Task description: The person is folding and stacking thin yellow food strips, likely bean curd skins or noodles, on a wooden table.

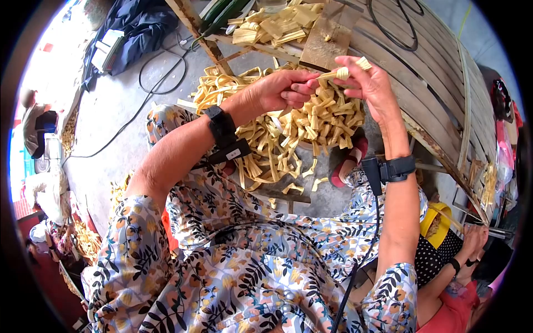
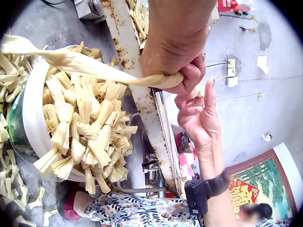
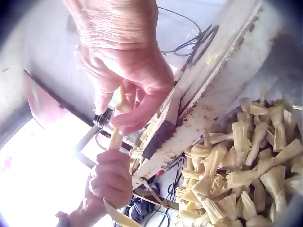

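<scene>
Loose strips (image 1: 247, 161) lie heaped on the ground at the left, against a white basin (image 2: 32, 99). The basin is piled above its rim with knotted pieces (image 2: 90, 137). Over the basin the left hand (image 1: 286, 89) is raised, its fingers curled in a fist round a pale strip (image 1: 341, 72). Just beside it, the right hand (image 1: 371, 83) pinches the strip's rolled end between thumb and fingertips, its other fingers partly straightened. The strip hangs in the air between both hands, in front of a stained plank (image 1: 327, 33).
</scene>
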`<state>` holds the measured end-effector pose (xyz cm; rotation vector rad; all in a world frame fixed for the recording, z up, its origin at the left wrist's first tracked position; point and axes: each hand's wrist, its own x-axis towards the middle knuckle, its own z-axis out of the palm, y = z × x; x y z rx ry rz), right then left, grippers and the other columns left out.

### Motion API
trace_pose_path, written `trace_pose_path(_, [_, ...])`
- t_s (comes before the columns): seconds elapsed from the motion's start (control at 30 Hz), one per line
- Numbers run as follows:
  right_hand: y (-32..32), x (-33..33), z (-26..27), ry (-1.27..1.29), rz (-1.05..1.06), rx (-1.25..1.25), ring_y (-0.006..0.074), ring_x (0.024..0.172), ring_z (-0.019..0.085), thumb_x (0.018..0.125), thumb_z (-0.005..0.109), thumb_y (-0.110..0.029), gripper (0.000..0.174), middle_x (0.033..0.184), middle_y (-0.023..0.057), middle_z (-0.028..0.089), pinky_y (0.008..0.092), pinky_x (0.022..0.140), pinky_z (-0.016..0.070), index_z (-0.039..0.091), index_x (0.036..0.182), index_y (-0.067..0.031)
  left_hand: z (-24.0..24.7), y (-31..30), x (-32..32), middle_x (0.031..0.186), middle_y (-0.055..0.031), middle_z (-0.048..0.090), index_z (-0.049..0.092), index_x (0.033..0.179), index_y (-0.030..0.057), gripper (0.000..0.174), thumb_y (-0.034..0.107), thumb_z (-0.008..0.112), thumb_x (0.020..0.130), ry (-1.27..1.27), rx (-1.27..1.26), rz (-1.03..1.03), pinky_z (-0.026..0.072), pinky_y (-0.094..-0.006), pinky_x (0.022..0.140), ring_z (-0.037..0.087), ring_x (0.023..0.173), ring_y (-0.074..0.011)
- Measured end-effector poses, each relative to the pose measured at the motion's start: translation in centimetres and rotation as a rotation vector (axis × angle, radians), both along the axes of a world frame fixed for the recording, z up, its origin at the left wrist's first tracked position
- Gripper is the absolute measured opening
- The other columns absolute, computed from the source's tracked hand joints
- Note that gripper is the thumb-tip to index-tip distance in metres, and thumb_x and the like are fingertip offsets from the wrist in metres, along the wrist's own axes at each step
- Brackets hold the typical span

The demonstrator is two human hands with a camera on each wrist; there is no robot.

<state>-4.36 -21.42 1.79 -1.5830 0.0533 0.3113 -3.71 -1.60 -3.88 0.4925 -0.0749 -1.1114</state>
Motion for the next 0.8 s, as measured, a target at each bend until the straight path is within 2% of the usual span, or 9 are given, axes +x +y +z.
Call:
trace_pose_path(0.1, [-0.3, 0.3, -1.7, -0.106, 0.211, 0.036, 0.0049, 0.061, 0.055, 0.079, 0.062, -0.018, 0.023, 0.074, 0.0013, 0.061, 0.0155, 0.051, 0.0444, 0.061, 0.097, -0.0037, 0.0, 0.1, -0.1, 0.052, 0.0099, 0.027, 0.043, 0.072, 0.0094, 0.026, 0.024, 0.037, 0.094, 0.016, -0.01, 0.002, 0.0182, -0.0146, 0.035, 0.02, 0.04, -0.0002])
trace_pose_path(0.13, [-0.2, 0.5, -1.8, -0.068, 0.175, 0.059, 0.0049, 0.06, 0.054, 0.076, 0.065, -0.011, 0.02, 0.071, 0.0017, 0.059, 0.0148, 0.05, 0.0431, 0.061, 0.093, -0.0017, 0.1, 0.1, -0.1, 0.052, 0.0099, 0.027, 0.043, 0.073, 0.0094, 0.026, 0.024, 0.037, 0.094, 0.012, -0.007, 0.006, 0.0181, -0.0145, 0.035, 0.02, 0.04, -0.0001])
trace_pose_path(0.33, [-0.4, 1.0, -1.1, -0.052, -0.007, 0.137, 0.0042, 0.057, 0.052, 0.075, 0.065, -0.008, 0.015, 0.07, 0.0019, 0.059, 0.0138, 0.048, 0.0406, 0.061, 0.086, 0.0004, 1.7, 0.4, 1.1, 0.053, 0.0084, 0.03, 0.045, 0.071, 0.0074, 0.027, 0.024, 0.041, 0.092, -0.2, 0.201, 0.041, 0.0197, -0.015, 0.037, 0.025, 0.041, -0.0007])
trace_pose_path(0.43, [-0.4, 2.8, -0.7, -0.083, -0.109, 0.14, 0.0065, 0.059, 0.056, 0.077, 0.064, -0.01, 0.016, 0.074, 0.0028, 0.06, 0.0145, 0.051, 0.0452, 0.061, 0.088, -0.0001, 3.7, 0.6, 1.6, 0.054, 0.0063, 0.037, 0.049, 0.072, 0.0056, 0.027, 0.024, 0.044, 0.091, -0.839, 0.736, 0.252, 0.0245, -0.0163, 0.038, 0.033, 0.043, -0.0031])
trace_pose_path(0.47, [-0.6, 3.4, -0.5, -0.094, -0.153, 0.184, 0.0072, 0.06, 0.057, 0.077, 0.064, -0.011, 0.017, 0.075, 0.0032, 0.06, 0.0148, 0.051, 0.0464, 0.061, 0.089, 0.0, 3.0, 1.0, 3.0, 0.057, 0.0037, 0.043, 0.056, 0.077, 0.0041, 0.023, 0.021, 0.047, 0.09, -0.968, 0.702, 0.299, 0.0305, -0.0182, 0.04, 0.038, 0.047, -0.0052])
trace_pose_path(0.5, [-0.6, 3.8, -0.2, -0.1, -0.199, 0.226, 0.008, 0.061, 0.058, 0.078, 0.064, -0.012, 0.017, 0.076, 0.0036, 0.06, 0.0152, 0.052, 0.0477, 0.061, 0.089, 0.0, 3.7, 1.3, 3.9, 0.059, 0.0023, 0.046, 0.058, 0.083, 0.0033, 0.02, 0.02, 0.049, 0.089, -1.162, 0.832, 0.296, 0.0338, -0.0184, 0.042, 0.04, 0.049, -0.0049])
trace_pose_path(0.7, [0.5, 8.1, -2.1, -0.186, -0.379, 0.38, 0.011, 0.062, 0.06, 0.077, 0.065, -0.011, 0.02, 0.077, 0.0056, 0.06, 0.0166, 0.052, 0.0484, 0.059, 0.09, 0.0021, 2.8, -0.6, 9.2, 0.059, 0.0024, 0.05, 0.063, 0.08, 0.0011, 0.024, 0.023, 0.056, 0.084, -1.339, 1.03, 0.734, 0.0349, -0.02, 0.046, 0.043, 0.053, -0.0038])
trace_pose_path(0.73, [0.5, 8.5, -2.4, -0.19, -0.394, 0.384, 0.0111, 0.062, 0.06, 0.077, 0.065, -0.011, 0.02, 0.076, 0.0055, 0.06, 0.0167, 0.051, 0.0481, 0.059, 0.089, 0.002, 2.7, -1.2, 9.4, 0.056, -0.0052, 0.055, 0.064, 0.074, -0.0001, 0.019, 0.018, 0.058, 0.077, -1.263, 1.026, 0.799, 0.039, -0.0263, 0.046, 0.05, 0.049, -0.0096])
trace_pose_path(0.8, [0.4, 9.1, -2.7, -0.196, -0.415, 0.387, 0.0114, 0.062, 0.06, 0.077, 0.065, -0.011, 0.019, 0.076, 0.0055, 0.06, 0.0169, 0.051, 0.0476, 0.059, 0.089, 0.0021, 2.4, -1.6, 10.0, 0.056, -0.0052, 0.056, 0.064, 0.073, 0.0004, 0.018, 0.017, 0.058, 0.077, -1.259, 1.015, 0.827, 0.0394, -0.0261, 0.046, 0.05, 0.049, -0.0098])
